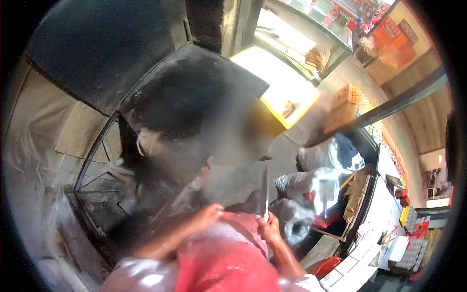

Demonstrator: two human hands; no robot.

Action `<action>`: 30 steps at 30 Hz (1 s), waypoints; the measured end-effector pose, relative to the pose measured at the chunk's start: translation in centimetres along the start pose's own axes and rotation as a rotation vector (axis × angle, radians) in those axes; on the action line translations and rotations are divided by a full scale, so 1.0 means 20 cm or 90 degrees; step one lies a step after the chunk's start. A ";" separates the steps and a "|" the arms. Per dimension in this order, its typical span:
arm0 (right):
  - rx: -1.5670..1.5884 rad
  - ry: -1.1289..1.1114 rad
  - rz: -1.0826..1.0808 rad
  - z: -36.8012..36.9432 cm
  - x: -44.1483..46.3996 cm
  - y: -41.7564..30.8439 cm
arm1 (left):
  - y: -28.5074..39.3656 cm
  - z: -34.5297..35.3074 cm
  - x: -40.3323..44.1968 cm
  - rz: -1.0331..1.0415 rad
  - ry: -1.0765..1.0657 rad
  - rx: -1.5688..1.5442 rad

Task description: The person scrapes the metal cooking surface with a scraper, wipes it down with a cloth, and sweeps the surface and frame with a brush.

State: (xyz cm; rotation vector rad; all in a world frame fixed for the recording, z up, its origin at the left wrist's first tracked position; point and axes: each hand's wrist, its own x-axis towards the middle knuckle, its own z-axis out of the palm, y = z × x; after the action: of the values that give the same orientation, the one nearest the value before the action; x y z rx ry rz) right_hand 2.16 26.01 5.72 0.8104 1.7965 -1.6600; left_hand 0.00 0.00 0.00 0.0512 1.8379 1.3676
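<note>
My right hand (pixel 269 228) grips the handle of a long knife (pixel 265 192), whose narrow blade points up and away from me. To its left, my left hand (pixel 210 215) is raised in front of the red apron (pixel 221 260), with its fingers curled; whether it holds anything is too blurred to tell. A gap lies between the two hands. The blade stands just left of some silvery plastic bags (pixel 311 185).
A dark tabletop (pixel 180 92) is ahead to the left, with a yellow-rimmed tray (pixel 311 104) beside it. Cardboard boxes (pixel 340 109) and egg trays (pixel 362 104) stand at the right. A wooden crate (pixel 357 204) sits near the bags. A blur covers the centre.
</note>
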 end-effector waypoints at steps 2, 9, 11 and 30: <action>-0.157 -0.036 -0.161 -0.05 0.01 0.07 | -0.02 0.10 0.06 -0.028 -0.027 -0.098; -0.599 -0.235 -0.587 -0.39 0.52 -0.23 | 0.37 0.43 0.66 -0.125 0.128 -0.497; -0.630 -0.293 -0.540 -0.48 0.58 -0.35 | 0.29 0.52 0.74 -0.058 0.198 -0.563; 0.133 0.149 0.063 -1.02 2.55 -1.01 | 0.13 0.68 0.41 -0.319 0.595 -0.899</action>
State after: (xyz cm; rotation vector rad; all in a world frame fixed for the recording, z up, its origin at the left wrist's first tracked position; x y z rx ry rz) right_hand -46.75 48.32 -17.32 1.2100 1.7193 -1.7687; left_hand 2.06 15.59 -3.65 -1.8523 0.8930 2.1182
